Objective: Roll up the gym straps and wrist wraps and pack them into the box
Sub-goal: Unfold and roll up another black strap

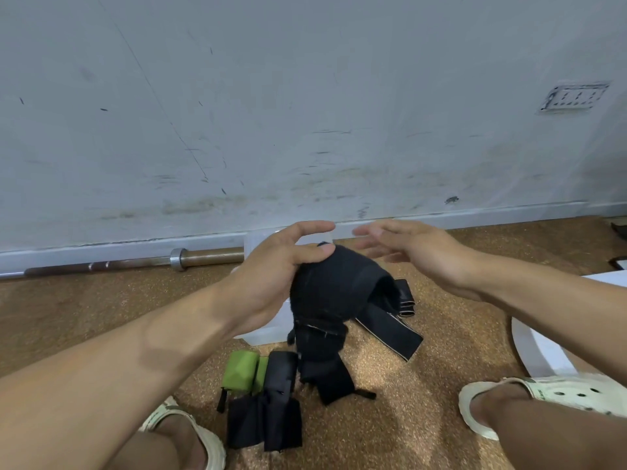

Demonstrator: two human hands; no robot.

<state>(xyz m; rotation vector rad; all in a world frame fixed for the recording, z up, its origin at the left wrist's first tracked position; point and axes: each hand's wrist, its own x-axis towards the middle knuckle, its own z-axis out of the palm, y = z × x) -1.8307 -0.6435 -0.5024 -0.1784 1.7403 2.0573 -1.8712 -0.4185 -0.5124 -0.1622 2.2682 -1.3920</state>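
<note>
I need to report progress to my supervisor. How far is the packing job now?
Early stage, it seems. Nothing visibly packed: the clear box is mostly hidden behind the hands. In hand: the left hand grips a black wrap, partly rolled; the right hand is open beside it. Left: green and black straps on the floor.

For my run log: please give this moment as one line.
left hand: holds black wrap | right hand: open, beside wrap | box: behind wrap

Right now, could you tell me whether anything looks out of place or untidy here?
Yes: the black wrap in the left hand hangs loose and unrolled, and black straps with a green roll lie scattered on the floor, not in the box.
</note>
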